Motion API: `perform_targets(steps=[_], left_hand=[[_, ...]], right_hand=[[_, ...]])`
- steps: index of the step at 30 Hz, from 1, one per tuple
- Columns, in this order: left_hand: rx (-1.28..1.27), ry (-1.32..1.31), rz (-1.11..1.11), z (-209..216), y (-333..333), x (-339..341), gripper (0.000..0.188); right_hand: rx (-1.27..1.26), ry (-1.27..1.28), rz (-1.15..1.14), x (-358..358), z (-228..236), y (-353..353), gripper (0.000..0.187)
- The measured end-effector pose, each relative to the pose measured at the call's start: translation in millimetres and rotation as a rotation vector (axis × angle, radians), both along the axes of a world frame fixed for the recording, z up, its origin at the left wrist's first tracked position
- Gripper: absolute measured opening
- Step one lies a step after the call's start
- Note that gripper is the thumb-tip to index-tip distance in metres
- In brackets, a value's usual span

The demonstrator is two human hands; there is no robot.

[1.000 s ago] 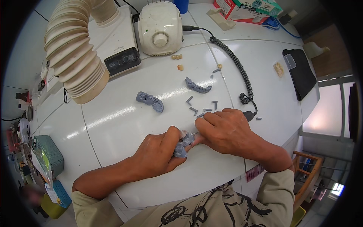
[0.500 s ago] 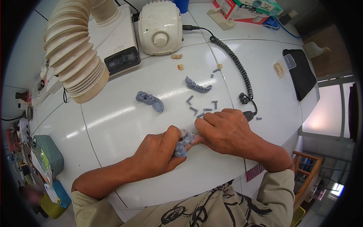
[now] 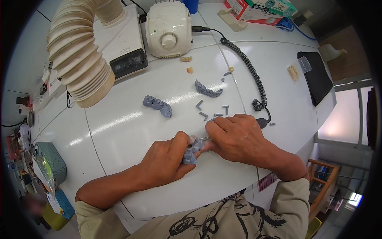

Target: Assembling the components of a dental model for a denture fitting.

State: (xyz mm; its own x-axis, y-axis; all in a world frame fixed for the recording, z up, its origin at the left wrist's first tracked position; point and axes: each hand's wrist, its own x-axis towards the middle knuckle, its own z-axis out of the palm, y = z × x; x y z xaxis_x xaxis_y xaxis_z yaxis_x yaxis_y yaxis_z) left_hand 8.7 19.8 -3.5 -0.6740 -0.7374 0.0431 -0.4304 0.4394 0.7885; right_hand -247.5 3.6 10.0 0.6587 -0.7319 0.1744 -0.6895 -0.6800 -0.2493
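Note:
Between the fingers of my left hand [image 3: 167, 159] is a grey-blue dental model [image 3: 190, 156], dusted pale on top. My right hand [image 3: 234, 137] grips a rotary handpiece [image 3: 261, 122], whose dark rear end sticks out past my knuckles. Its thin metal tip meets the upper part of the model; the exact contact is partly hidden by my fingers. Farther back on the table lie two more grey dental models, one at the left [image 3: 157, 106] and a curved one [image 3: 209, 89] at the centre. Several small grey pins [image 3: 204, 116] are scattered just beyond my hands.
A coiled black cord [image 3: 248, 65] runs from the handpiece to a white control unit [image 3: 168, 32] with a knob. A ribbed suction hose [image 3: 81, 59] hangs over the table's left. A black pouch [image 3: 314, 77] lies at the right, a green basket [image 3: 53, 161] stands at the left edge.
My hands and the model have shifted only very slightly, and a bit more of the metal tip shows beside the model. Everything else on the table stays put.

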Motion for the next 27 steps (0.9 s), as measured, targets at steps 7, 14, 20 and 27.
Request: perform_targets(steps=[7,14,20,27], left_hand=[[0.035,-0.018,0.0,0.0,0.8,0.9,0.051],[0.015,0.011,0.001,-1.0,0.5,0.6,0.052],[0.025,0.009,0.002,-0.7,0.5,1.1,0.052],[-0.014,0.003,-0.008,-2.7,0.2,1.4,0.048]], right_hand=[[0.027,0.019,0.06,-2.5,-2.9,-0.1,0.039],[0.002,0.009,0.016,-1.2,-2.6,0.9,0.04],[0.02,0.015,0.016,0.8,-0.4,1.2,0.04],[0.018,-0.004,0.0,0.0,-1.2,1.4,0.043]])
